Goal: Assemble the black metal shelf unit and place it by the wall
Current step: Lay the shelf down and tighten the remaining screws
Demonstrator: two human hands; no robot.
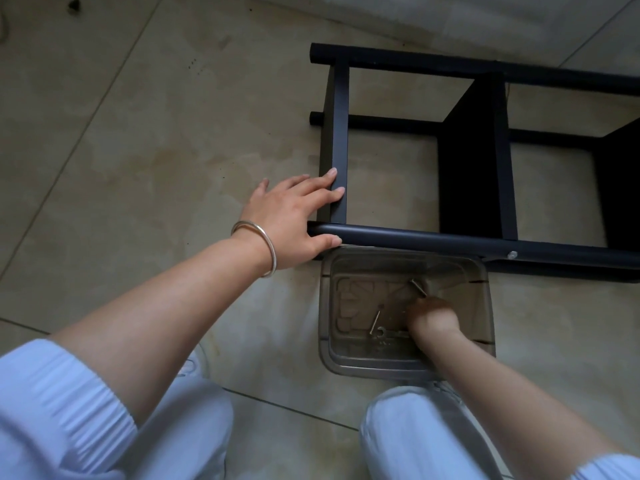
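The left hand (294,216) is spread flat on the shelf unit (478,161) — the right hand (433,317), just below it in the clear bin (485,289), is curled round a hex key (418,287).

Shelf unit (485,161) lies on its side on the floor (138,133). A bin (405,367) sits right in front of it, touching its near rail. Left hand (294,220) rests on the shelf's left end; right hand (433,315) is down in the bin among a wrench (386,333) and 2 bolts (375,320).
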